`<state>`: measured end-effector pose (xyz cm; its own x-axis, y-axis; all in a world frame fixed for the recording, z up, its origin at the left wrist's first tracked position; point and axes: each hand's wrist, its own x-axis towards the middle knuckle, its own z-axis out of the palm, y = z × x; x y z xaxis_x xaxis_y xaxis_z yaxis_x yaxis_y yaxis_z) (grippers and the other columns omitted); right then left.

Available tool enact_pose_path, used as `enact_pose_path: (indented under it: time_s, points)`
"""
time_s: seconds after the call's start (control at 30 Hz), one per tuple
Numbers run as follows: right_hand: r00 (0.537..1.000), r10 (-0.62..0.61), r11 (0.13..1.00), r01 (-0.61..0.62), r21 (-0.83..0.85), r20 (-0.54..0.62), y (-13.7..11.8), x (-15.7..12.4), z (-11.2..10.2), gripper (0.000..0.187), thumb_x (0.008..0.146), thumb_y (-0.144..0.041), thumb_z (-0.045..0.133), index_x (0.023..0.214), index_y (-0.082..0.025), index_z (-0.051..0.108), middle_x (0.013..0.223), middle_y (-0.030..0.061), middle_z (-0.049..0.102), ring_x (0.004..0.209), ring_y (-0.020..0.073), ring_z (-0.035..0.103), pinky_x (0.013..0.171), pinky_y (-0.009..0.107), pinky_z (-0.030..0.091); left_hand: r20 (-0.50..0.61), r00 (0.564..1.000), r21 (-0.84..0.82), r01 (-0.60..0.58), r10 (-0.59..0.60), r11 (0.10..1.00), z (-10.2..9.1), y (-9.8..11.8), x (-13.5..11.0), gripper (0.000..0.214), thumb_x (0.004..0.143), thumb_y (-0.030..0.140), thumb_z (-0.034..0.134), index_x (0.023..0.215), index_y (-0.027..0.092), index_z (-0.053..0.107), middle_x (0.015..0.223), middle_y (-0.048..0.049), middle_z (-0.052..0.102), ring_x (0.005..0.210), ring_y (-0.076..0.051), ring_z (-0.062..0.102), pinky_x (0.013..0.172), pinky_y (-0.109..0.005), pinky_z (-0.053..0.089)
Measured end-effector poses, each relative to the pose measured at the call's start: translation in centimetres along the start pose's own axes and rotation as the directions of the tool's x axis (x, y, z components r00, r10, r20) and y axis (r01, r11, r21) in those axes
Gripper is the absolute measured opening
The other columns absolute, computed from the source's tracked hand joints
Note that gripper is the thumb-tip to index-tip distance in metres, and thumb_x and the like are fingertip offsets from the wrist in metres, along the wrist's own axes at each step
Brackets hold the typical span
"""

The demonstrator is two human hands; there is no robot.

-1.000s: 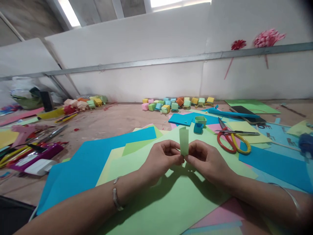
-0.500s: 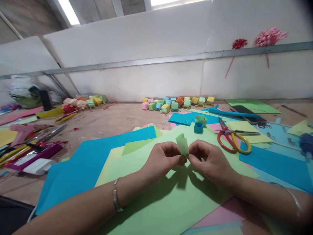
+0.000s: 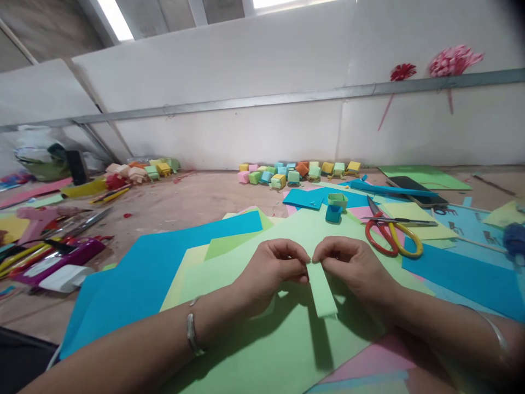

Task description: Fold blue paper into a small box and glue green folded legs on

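Both of my hands pinch the far end of a narrow folded light green paper strip (image 3: 321, 290), which points back toward me above a big light green sheet (image 3: 266, 350). My left hand (image 3: 273, 271) grips the strip's end from the left with curled fingers. My right hand (image 3: 353, 268) grips the same end from the right. A bracelet sits on each wrist.
Blue (image 3: 164, 262), green and pink sheets cover the table. Red and yellow scissors (image 3: 389, 235) lie to the right near two small paper boxes (image 3: 335, 207). Several coloured paper cubes (image 3: 295, 172) line the wall. A phone (image 3: 414, 189) lies far right. Pens and tools (image 3: 49, 251) lie left.
The strip stood upright between my fingers a second ago. It tilted, then swung down, and now lies pointing toward me, still pinched at its far end.
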<state>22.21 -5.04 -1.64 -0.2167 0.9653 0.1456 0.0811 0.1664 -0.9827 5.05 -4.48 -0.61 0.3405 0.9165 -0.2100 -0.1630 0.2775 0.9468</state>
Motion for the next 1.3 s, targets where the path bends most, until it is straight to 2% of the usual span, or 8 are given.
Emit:
enact_pose_path:
  time_s: [0.17, 0.3, 0.43, 0.63, 0.87, 1.0, 1.17, 1.3]
  points:
    - [0.999, 0.043, 0.997, -0.043, -0.069, -0.001, -0.1, 0.3, -0.2, 0.015, 0.064, -0.018, 0.056, 0.067, -0.02, 0.07, 0.063, -0.0019, 0.065, 0.056, 0.011, 0.052, 0.052, 0.023, 0.04, -0.039, 0.998, 0.037, 0.06, -0.059, 0.997, -0.1, -0.1, 0.4, 0.012, 0.049, 0.012, 0.071, 0.06, 0.013, 0.066, 0.051, 0.0003, 0.063, 0.048, -0.01, 0.059, 0.051, -0.02, 0.044]
    - [0.995, -0.097, 0.966, 0.097, -0.241, 0.014, 0.3, 0.3, -0.5, 0.019, 0.07, -0.017, 0.054, 0.072, -0.02, 0.072, 0.073, 0.0006, 0.071, 0.068, 0.0147, 0.061, 0.065, 0.026, 0.047, -0.013, 0.999, 0.048, 0.03, -0.029, 0.998, -0.4, -0.1, 0.6, 0.014, 0.053, 0.015, 0.072, 0.065, 0.012, 0.066, 0.055, 0.001, 0.061, 0.05, -0.009, 0.058, 0.051, -0.02, 0.045]
    - [0.977, -0.207, 0.925, 0.215, -0.313, 0.059, 0.4, -0.1, -0.6, 0.02, 0.074, -0.015, 0.05, 0.074, -0.02, 0.07, 0.075, 0.0013, 0.07, 0.069, 0.0153, 0.061, 0.066, 0.027, 0.047, -0.002, 1.0, 0.103, -0.013, 0.013, 0.995, -0.4, -0.1, 0.5, 0.025, 0.057, 0.02, 0.08, 0.072, 0.014, 0.061, 0.058, 0.0023, 0.061, 0.051, -0.01, 0.059, 0.053, -0.022, 0.047]
    - [0.979, -0.181, 0.934, 0.2, -0.297, 0.09, 0.3, -0.3, -0.3, 0.003, 0.078, -0.019, 0.054, 0.077, -0.021, 0.056, 0.066, -0.0022, 0.057, 0.06, 0.0129, 0.052, 0.055, 0.025, 0.044, -0.012, 1.0, 0.125, -0.021, 0.023, 0.992, -0.2, -0.1, 0.3, 0.037, 0.052, 0.02, 0.087, 0.077, 0.015, 0.06, 0.058, 0.0016, 0.064, 0.053, -0.011, 0.058, 0.052, -0.022, 0.046]
    - [0.967, -0.236, 0.901, 0.255, -0.35, 0.098, 0.7, -0.2, -0.5, 0.01, 0.078, -0.014, 0.051, 0.074, -0.021, 0.057, 0.067, -0.0017, 0.059, 0.063, 0.0131, 0.053, 0.059, 0.025, 0.044, 0.02, 0.999, 0.132, 0.043, -0.046, 0.99, -0.7, -0.4, 0.5, 0.03, 0.055, 0.029, 0.087, 0.072, 0.012, 0.069, 0.061, -0.0013, 0.065, 0.055, -0.011, 0.061, 0.059, -0.025, 0.05]
    - [0.936, -0.329, 0.847, 0.35, -0.399, 0.122, 0.9, 0.0, -1.0, 0.015, 0.083, -0.013, 0.048, 0.078, -0.021, 0.06, 0.073, -0.0001, 0.063, 0.067, 0.0139, 0.057, 0.063, 0.026, 0.047, -0.028, 0.996, 0.044, 0.086, -0.084, 0.995, -0.7, -0.3, 0.7, 0.034, 0.052, 0.031, 0.089, 0.072, 0.011, 0.07, 0.069, -0.0026, 0.068, 0.059, -0.012, 0.065, 0.065, -0.025, 0.052]
    - [0.865, -0.461, 0.742, 0.499, -0.448, 0.199, 1.1, 0.1, -1.2, 0.021, 0.082, -0.009, 0.047, 0.088, -0.021, 0.063, 0.086, 0.0034, 0.069, 0.079, 0.0165, 0.063, 0.073, 0.03, 0.05, -0.087, 0.996, 0.006, 0.037, -0.036, 0.999, -0.6, -0.1, 0.7, 0.037, 0.056, 0.027, 0.089, 0.081, 0.013, 0.066, 0.066, 0.0, 0.066, 0.06, -0.011, 0.065, 0.064, -0.024, 0.052]
    - [0.873, -0.453, 0.742, 0.481, -0.467, 0.18, 0.8, 0.1, -1.1, 0.019, 0.08, -0.011, 0.051, 0.088, -0.022, 0.064, 0.086, 0.0032, 0.071, 0.076, 0.0163, 0.064, 0.07, 0.029, 0.052, -0.112, 0.994, 0.007, 0.008, -0.007, 1.0, -0.5, 0.0, 0.7, 0.034, 0.06, 0.023, 0.086, 0.081, 0.014, 0.062, 0.063, 0.0018, 0.064, 0.056, -0.01, 0.063, 0.061, -0.023, 0.05]
